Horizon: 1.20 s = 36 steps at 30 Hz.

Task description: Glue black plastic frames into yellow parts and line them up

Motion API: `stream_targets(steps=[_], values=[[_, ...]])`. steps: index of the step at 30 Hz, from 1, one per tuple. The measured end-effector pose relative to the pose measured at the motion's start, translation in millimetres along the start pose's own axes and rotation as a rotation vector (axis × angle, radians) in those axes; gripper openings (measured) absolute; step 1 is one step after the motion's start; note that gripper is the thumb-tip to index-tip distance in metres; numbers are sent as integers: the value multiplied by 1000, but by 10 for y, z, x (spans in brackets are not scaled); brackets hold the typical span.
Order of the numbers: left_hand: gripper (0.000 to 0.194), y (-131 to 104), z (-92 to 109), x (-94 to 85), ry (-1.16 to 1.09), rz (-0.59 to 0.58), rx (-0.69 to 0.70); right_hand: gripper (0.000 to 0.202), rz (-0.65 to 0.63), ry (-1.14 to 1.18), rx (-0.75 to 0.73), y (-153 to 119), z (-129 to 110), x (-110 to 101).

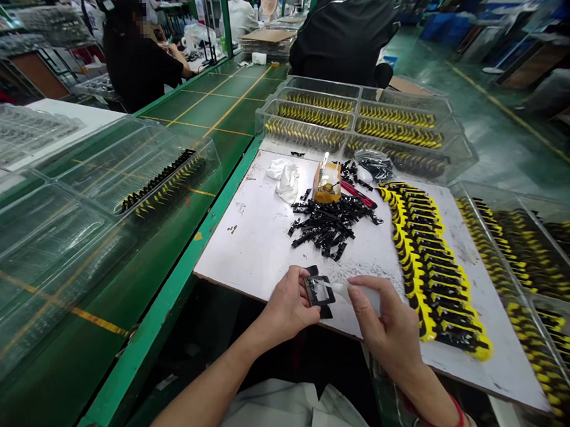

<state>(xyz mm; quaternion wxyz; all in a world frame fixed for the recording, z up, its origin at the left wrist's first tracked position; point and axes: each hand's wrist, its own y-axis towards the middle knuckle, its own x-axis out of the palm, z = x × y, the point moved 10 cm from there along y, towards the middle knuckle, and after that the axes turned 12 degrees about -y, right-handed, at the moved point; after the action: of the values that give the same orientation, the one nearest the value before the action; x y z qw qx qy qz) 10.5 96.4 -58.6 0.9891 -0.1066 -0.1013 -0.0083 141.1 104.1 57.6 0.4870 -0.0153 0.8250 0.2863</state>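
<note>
While the white tabletop (248, 234) stretches away, a clear compartmented tray (357, 103) of yellow-and-black pieces stands at its far edge, and rows of yellow-and-black parts (426, 264) run alongside its right edge. Both forearms reach up and inward from below. Across the near edge, the right hand (388, 322) slants in with fingers curled and thumb pressing a white tool (372, 298), index finger laid along the top. Opposite it, over the left half of that near edge, the left hand (289, 301) is nearly closed, thumb on the near side and fingers on the far side, pinching a small black part (320, 290). A loose heap of black pieces (323, 224) lies toward the tabletop's middle. The part, its shiny face up, sits at the left hand's fingertips, between the two hands; the tool's tip points at it, though contact cannot be told.
</note>
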Motion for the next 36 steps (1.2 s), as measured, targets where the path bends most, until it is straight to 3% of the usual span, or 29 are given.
stream_targets(steps=[10,22,36], values=[[52,4,-27,4,-1,1,-11,11,-12,6,-11,-9,-17,51],[52,-30,2,7,34,-40,-9,13,-8,-26,31,-147,63,-224],[53,-47,40,10,73,-70,6,12,-98,26,58,-304,39,-112]])
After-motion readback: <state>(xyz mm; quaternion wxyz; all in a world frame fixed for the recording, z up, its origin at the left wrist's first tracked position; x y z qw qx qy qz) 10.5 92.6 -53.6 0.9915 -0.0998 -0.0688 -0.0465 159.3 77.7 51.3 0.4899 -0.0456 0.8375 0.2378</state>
